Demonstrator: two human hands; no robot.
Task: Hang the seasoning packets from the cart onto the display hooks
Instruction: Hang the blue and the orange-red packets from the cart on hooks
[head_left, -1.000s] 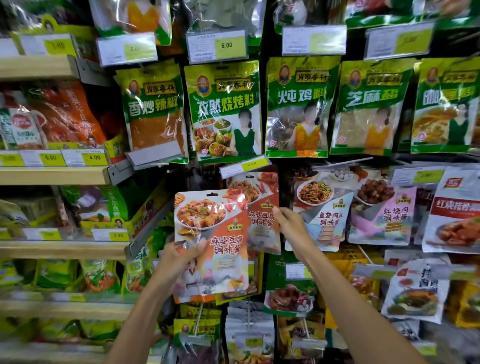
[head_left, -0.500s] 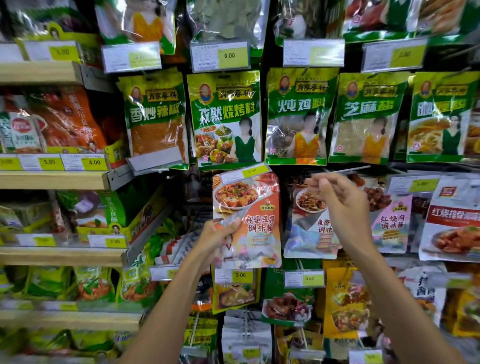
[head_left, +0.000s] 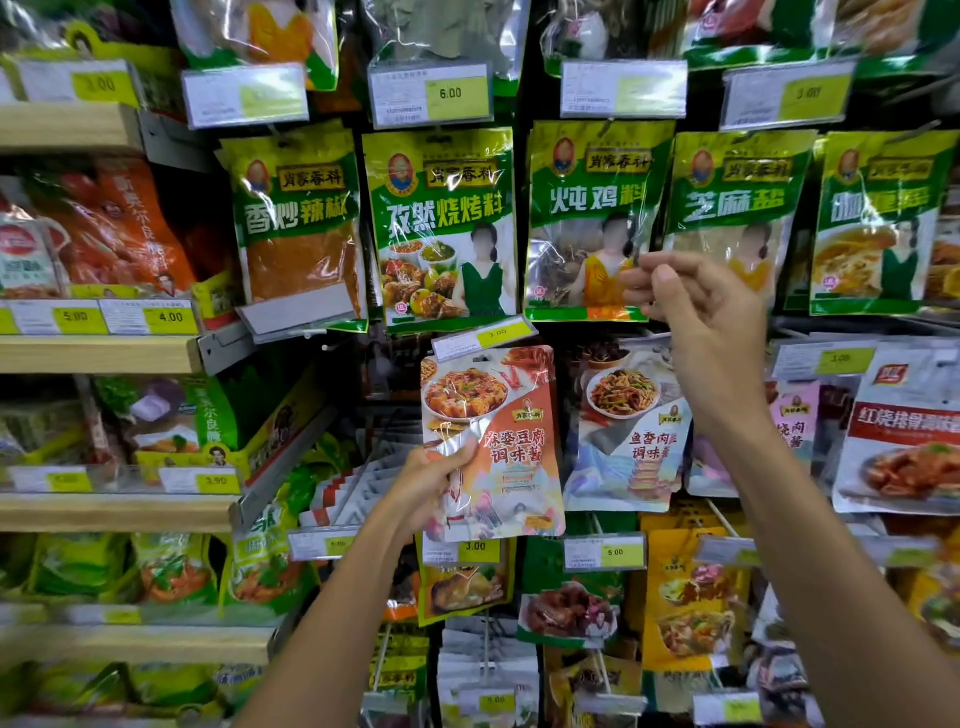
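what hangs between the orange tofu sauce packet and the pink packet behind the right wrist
In the head view, one packet: the pale blue noodle-dish sauce packet, hanging between the orange tofu packet and the pink packet.

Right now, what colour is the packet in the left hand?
Mostly orange-red, with a food photo on top; the packet shows best in the head view.

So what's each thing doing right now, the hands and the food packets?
Left hand: gripping the orange tofu packet's lower left edge.
Orange tofu packet: upright, top tucked just under a price tag; whether it is on the hook cannot be seen.
Right hand: raised, fingertips pinched in front of the green chicken packet.
Green chicken packet: hanging.
Green barbecue packet: hanging.
Noodle packet: hanging, untouched.
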